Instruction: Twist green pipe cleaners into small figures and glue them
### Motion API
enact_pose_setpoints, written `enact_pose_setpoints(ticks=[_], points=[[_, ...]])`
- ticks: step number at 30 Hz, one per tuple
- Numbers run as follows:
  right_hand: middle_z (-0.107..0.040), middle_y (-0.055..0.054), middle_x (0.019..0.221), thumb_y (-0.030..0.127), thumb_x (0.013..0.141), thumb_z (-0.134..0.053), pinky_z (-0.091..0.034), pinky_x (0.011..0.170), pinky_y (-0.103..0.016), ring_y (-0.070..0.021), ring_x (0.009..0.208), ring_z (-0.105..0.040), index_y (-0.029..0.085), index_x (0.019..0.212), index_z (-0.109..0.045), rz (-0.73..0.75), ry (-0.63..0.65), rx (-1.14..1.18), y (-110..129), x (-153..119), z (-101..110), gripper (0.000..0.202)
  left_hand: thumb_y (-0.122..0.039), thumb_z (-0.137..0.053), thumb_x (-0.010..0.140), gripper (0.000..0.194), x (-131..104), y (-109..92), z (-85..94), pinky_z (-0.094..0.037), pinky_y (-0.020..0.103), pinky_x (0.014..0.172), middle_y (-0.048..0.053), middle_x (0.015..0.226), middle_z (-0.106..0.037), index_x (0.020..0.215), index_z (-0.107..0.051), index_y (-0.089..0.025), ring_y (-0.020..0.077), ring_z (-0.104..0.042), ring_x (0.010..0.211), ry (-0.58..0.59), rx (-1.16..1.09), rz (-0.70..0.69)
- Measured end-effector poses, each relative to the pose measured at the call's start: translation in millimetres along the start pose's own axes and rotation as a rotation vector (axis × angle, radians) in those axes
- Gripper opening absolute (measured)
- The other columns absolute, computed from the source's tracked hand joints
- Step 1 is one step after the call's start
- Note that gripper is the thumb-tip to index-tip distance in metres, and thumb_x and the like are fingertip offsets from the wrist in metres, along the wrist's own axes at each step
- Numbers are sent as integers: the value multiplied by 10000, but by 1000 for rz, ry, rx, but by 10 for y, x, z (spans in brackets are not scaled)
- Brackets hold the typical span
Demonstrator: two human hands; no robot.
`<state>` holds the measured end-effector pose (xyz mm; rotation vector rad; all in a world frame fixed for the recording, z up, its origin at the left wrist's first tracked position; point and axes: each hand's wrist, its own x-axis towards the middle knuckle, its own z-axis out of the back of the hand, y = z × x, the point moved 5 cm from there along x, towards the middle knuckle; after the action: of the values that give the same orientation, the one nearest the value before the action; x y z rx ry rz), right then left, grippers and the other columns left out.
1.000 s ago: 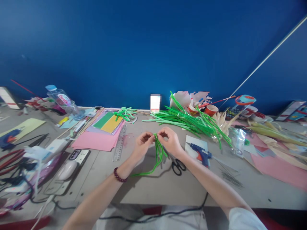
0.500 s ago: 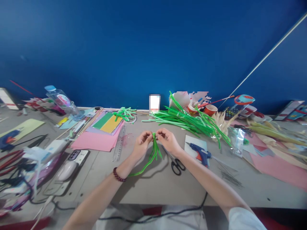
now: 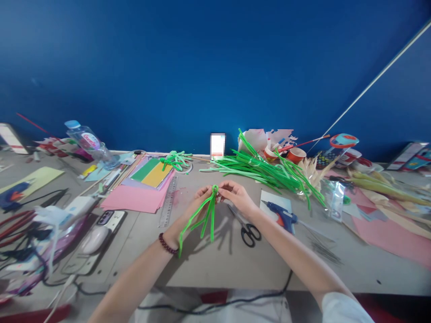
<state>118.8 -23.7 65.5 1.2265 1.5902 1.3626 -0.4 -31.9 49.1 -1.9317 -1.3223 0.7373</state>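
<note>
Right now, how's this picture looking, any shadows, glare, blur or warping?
Head view: the green bundle casts a branching shadow on the table; the clear packet catches glare; pink paper at far right looks stretched and soft; the white rectangle by the wall is pixelated.

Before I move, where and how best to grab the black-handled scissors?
Probably pinch the black handle loops from the table's near edge: they face that way, while the blades point away toward the right hand. The right forearm crowds the loops' right side.
</note>
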Motion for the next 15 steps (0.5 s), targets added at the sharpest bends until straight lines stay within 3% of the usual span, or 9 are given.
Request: enact_pose_setpoints(ticks=[4, 8, 13, 15], points=[[-643, 10, 694, 353, 685, -730, -441, 578, -242, -104, 596, -588, 174, 852, -593, -50, 20, 16, -55, 13, 6, 280, -316, -722, 708, 206, 17, 42, -29, -431, 242, 605, 28, 702, -632, 763, -649, -132, 111, -557, 610, 116, 39, 22], [-618, 28, 604, 359, 674, -734, -407, 540, -236, -98, 528, -568, 166, 764, -584, -60, 52, -21, -4, 3, -13, 261, -351, -736, 674, 267, 22, 116, 19, -440, 253, 603, 45, 708, -654, 813, -665, -134, 151, -598, 659, 126, 82, 67], [-576, 44, 550, 367, 645, -736, -394, 534, -233, -82, 493, -511, 162, 679, -567, -49, -49, -101, 107, -28, 11, 268, -508, -529, 813, 402, -29, 105, 45, -458, 274, 640, 77, 796, -683, 884, -672, -139, 177, -625, 723, 133, 76, 171], [-568, 46, 537, 357, 646, -730, -397, 537, -235, -84, 493, -505, 163, 677, -561, -40, -79, -128, 138, -35, 26, 259, -526, -545, 793, 434, -40, 65, 24, -463, 276, 652, 86, 785, -688, 867, -677, -119, 181, -630, 710, 155, 88, 172]])
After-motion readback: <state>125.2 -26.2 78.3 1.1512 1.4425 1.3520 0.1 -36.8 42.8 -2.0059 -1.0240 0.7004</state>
